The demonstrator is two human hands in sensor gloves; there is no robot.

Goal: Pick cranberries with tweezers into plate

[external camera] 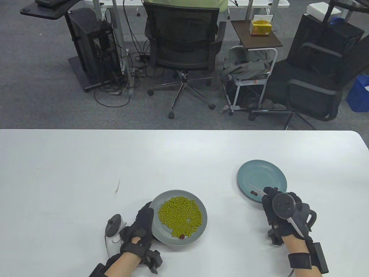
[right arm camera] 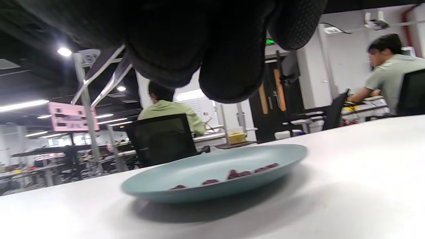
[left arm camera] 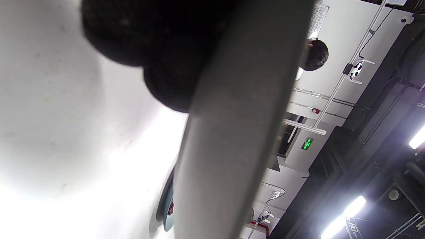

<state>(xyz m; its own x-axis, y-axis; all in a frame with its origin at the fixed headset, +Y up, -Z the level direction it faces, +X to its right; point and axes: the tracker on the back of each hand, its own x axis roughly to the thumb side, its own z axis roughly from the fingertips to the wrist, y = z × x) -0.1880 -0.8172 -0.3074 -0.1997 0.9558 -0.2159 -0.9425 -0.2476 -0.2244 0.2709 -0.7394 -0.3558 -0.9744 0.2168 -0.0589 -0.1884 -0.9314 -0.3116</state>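
Table view: the left hand (external camera: 138,230) gripped the left rim of the grey plate (external camera: 201,228), fingers curled over its edge. That plate held a heap of green beans (external camera: 180,215), with one dark red cranberry (external camera: 182,236) at the heap's near edge. In the left wrist view the gloved fingertips (left arm camera: 159,43) pressed against the plate's underside, seen edge-on.

The right hand (external camera: 284,216) was closed around the tweezers (external camera: 255,189), held above the near edge of the blue plate (external camera: 268,170). The tweezer tips reached in over the plate, close to the cranberries (external camera: 253,192) lying there; whether the tips touched a berry could not be told. The right wrist view showed several cranberries (right arm camera: 239,173) in a loose row on the blue plate (right arm camera: 166,179), with the tweezer arms (right arm camera: 106,74) running up to the gloved fingers (right arm camera: 229,66).

The two plates sat well apart on the white table (external camera: 86,173). A small dark mark (external camera: 117,186) lay left of the grey plate.
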